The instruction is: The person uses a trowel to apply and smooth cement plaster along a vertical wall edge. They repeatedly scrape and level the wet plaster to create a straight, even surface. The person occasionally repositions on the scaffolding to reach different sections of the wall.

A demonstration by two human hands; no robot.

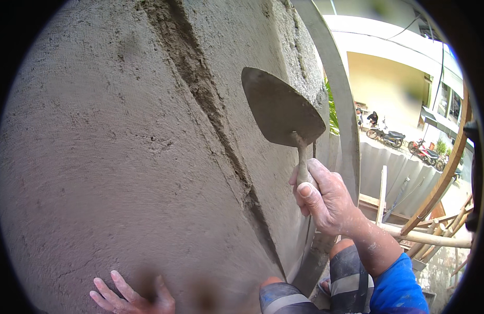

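My right hand [325, 196] grips the handle of a pointed trowel [281, 110], its fingers wrapped round and the thumb lying along it. The grey blade points up and to the left, in front of a freshly plastered wall [106, 157]. Whether the blade touches the plaster I cannot tell. A rough, darker groove [215, 115] runs down the wall from the top toward my knees. At the lower left my left hand [132, 298] has its fingers spread and holds nothing, close to the wall. Dusty mortar marks both hands.
A curved grey strip [338, 78] edges the wall on the right. Beyond it stand corrugated sheets [393, 183], wooden poles [435, 238] and a bent wooden piece [440, 193]. Farther down are parked motorcycles [385, 137], a person [373, 118] and a pale building. My knees show below.
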